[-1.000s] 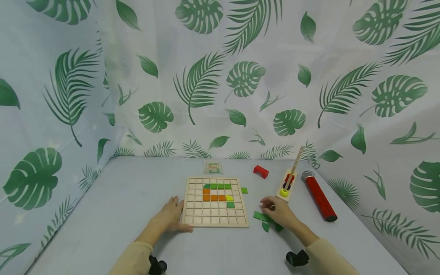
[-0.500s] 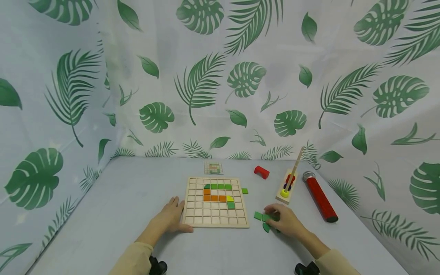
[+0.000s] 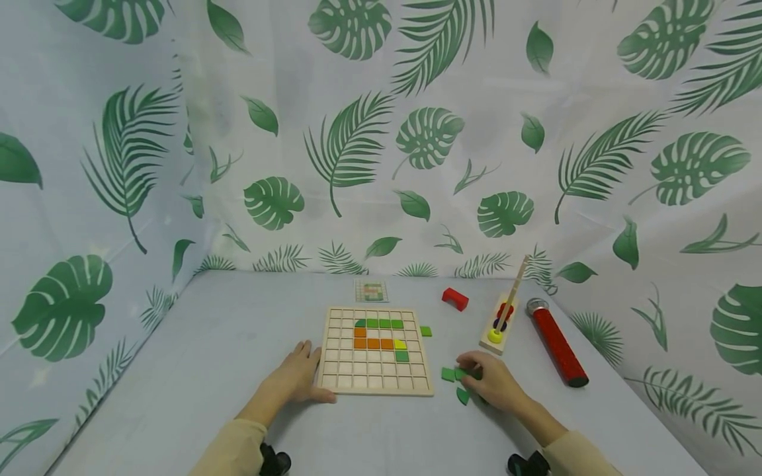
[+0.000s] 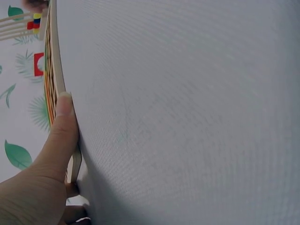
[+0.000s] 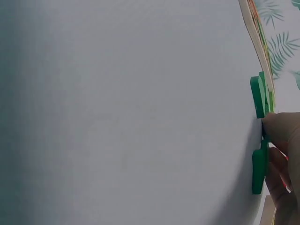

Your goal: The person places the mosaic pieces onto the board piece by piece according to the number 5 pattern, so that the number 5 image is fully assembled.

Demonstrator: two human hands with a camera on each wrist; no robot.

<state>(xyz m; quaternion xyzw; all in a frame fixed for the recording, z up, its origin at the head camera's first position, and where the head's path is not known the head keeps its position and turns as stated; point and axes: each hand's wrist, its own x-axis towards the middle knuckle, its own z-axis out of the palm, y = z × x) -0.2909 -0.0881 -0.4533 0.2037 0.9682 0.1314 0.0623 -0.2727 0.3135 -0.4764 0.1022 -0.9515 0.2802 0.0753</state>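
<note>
In the head view, a wooden grid board [image 3: 375, 382] lies flat, with green, orange and yellow tiles in its cells. My left hand [image 3: 297, 375] rests at its near left corner, fingers along the left side and thumb [image 4: 64, 124] against the front edge. Right of the board, my right hand [image 3: 491, 381] reaches down among loose green tiles [image 3: 448, 374], its fingers bent. In the right wrist view, its fingertips touch the table between green pieces [image 5: 258, 171]; whether they pinch one is hidden. A rounded green tile [image 3: 462, 396] lies just nearer.
Behind the board lies a pattern card [image 3: 371, 291]. A single green tile [image 3: 426, 331] sits at its right edge. Farther right are a red arched block [image 3: 455, 299], a wooden stand with coloured beads and upright rods [image 3: 495, 337], and a red tube [image 3: 559, 347].
My right hand has come down and slightly nearer to me, onto the loose green tiles, uncovering the base of the bead stand. My left hand stays at the board's corner.
</note>
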